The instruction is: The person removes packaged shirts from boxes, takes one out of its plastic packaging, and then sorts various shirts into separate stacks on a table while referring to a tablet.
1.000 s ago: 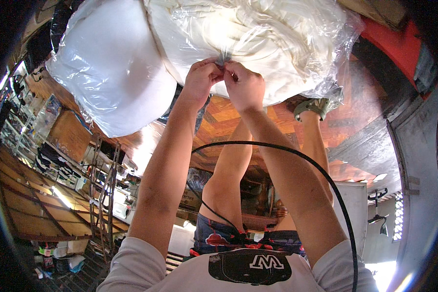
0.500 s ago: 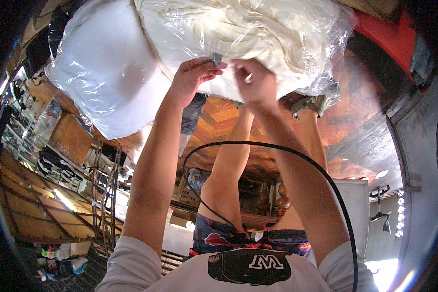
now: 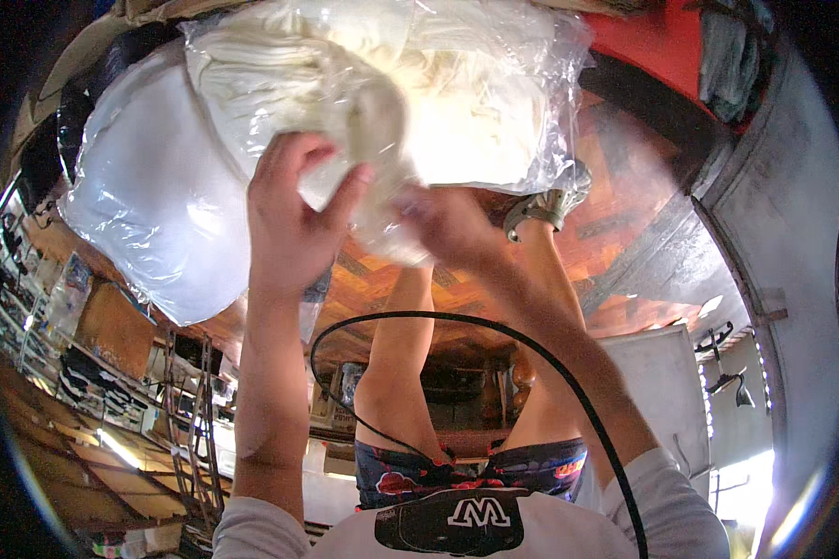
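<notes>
A large clear plastic bag (image 3: 569, 56) of folded cream cloth (image 3: 261, 74) lies in front of me. My left hand (image 3: 294, 200) is open at its near side, thumb and fingers apart, with nothing visible in them. My right hand (image 3: 443, 224) is blurred by motion. Its fingers look closed on the lower edge of a loose, pale piece of cloth (image 3: 382, 149), which is also smeared and hangs over the bag's near edge. Left of it bulges a smooth white bundle (image 3: 158, 196) wrapped in clear plastic.
A black cable (image 3: 457, 317) loops in front of my body above my legs. The wooden floor (image 3: 606, 186) has a zigzag pattern. Something red (image 3: 643, 47) and a grey cloth (image 3: 732, 65) are at the far right. Left, crowded shelving (image 3: 103, 373) and a metal rack (image 3: 191, 419) stand.
My left hand has opened and moved left; the small grey piece at its fingertips no longer shows. My right hand has come nearer with pale cloth. The view has shifted.
</notes>
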A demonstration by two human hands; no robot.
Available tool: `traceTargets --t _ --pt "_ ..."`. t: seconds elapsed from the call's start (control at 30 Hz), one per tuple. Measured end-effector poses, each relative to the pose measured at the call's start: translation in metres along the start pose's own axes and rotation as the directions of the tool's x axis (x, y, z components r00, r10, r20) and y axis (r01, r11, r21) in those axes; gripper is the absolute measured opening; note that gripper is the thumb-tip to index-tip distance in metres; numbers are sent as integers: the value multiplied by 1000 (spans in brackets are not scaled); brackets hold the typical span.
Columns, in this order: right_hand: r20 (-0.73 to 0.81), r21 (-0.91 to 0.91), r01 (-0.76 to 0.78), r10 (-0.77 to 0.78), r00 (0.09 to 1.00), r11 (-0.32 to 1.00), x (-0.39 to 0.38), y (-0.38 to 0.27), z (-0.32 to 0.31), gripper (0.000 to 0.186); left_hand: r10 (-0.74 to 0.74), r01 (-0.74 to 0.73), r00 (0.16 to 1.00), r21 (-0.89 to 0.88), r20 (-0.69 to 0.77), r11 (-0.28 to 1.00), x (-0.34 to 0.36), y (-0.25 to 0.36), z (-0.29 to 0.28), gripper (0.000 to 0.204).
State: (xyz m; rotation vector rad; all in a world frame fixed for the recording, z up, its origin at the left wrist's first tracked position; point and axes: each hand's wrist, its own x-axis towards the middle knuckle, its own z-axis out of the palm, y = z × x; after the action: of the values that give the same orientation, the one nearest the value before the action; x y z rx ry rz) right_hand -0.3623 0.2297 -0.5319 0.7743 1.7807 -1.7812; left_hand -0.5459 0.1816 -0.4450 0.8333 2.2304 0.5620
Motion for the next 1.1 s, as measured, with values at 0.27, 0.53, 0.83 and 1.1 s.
traceTargets --t 0.27,0.53,0.83,1.1 --pt "245 74 31 -48 968 997 -8 -45 -33 32 26 -463 750 496 661 735 23 -54 69 29" --pt "-295 128 -298 323 899 946 45 127 -91 41 95 -396 821 443 562 804 -23 -44 44 26" --pt "-369 512 281 -88 925 812 -12 -14 -39 10 -304 460 727 -108 615 881 15 -26 60 59" --pt "-391 569 296 -64 918 767 7 47 -34 10 -392 238 775 346 496 908 72 19 122 36"
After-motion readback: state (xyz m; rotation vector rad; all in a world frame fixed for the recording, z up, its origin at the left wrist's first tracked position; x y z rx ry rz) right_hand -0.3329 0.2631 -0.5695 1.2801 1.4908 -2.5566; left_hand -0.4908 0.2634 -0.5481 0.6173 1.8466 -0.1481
